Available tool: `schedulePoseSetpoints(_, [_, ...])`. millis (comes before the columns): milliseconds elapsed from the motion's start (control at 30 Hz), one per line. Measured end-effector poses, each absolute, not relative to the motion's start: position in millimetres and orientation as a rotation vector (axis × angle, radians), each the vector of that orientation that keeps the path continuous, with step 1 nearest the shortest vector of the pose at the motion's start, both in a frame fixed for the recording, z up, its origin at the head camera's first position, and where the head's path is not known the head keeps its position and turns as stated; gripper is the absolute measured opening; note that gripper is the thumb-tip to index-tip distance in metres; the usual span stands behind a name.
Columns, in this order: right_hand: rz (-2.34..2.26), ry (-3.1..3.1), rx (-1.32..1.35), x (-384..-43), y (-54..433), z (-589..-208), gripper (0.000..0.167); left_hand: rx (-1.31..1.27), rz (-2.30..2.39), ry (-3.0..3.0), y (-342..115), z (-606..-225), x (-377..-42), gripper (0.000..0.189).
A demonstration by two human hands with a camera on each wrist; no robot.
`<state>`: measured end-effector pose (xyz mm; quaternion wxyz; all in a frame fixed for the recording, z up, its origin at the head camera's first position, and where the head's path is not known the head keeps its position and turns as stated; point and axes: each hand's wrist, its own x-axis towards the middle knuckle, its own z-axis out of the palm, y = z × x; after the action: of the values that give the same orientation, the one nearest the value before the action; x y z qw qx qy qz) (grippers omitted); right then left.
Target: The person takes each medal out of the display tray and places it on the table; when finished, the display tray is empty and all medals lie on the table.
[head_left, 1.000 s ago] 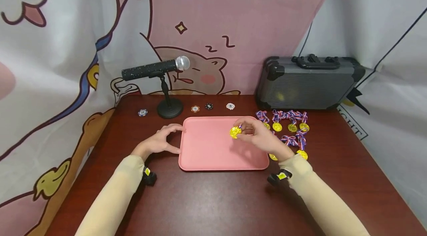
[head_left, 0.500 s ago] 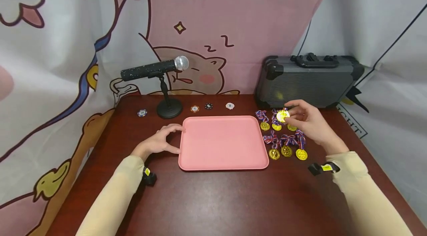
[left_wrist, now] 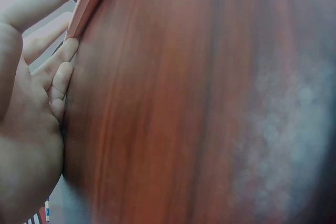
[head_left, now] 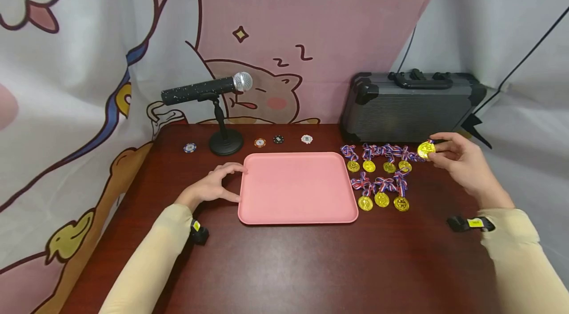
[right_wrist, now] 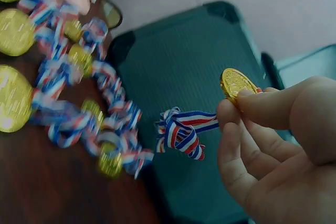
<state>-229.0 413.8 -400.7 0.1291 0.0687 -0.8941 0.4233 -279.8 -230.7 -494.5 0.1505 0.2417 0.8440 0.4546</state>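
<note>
My right hand [head_left: 464, 163] pinches a gold medal [head_left: 426, 149] between thumb and fingers at the far right of the table. In the right wrist view its striped red, white and blue ribbon [right_wrist: 181, 132] hangs bunched beside the fingers. My left hand [head_left: 211, 185] rests at the left rim of a pink tray [head_left: 298, 188], thumb and fingers spread apart and touching the edge. Nothing lies on the tray. Right of it several gold medals [head_left: 382, 199] with bunched ribbons lie in two rows. The left wrist view shows the fingers [left_wrist: 62, 77] by the tray edge.
A grey hard case [head_left: 413, 106] with black corners stands behind the medals. At the back left is a black microphone [head_left: 200, 92] on a round-based stand. Several poker chips [head_left: 260, 142] lie along the back of the brown table [head_left: 284, 264]. Printed cloth hangs behind.
Holding the medal, my right hand has moved from over the tray to the right, past the rows of medals. The left hand has stayed at the tray's left rim.
</note>
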Motion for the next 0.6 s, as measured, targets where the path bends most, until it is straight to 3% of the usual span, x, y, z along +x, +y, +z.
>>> schedulePoseSetpoints(300, [1.073,-2.857,0.296,-209,442,-441,0.039,0.681,1.301,2.42,-227,-495,-279,0.082])
schedulePoseSetpoints(600, [0.883,-3.066,0.401,-203,440,-470,0.04,0.688,1.274,2.429,-232,-495,-282,0.081])
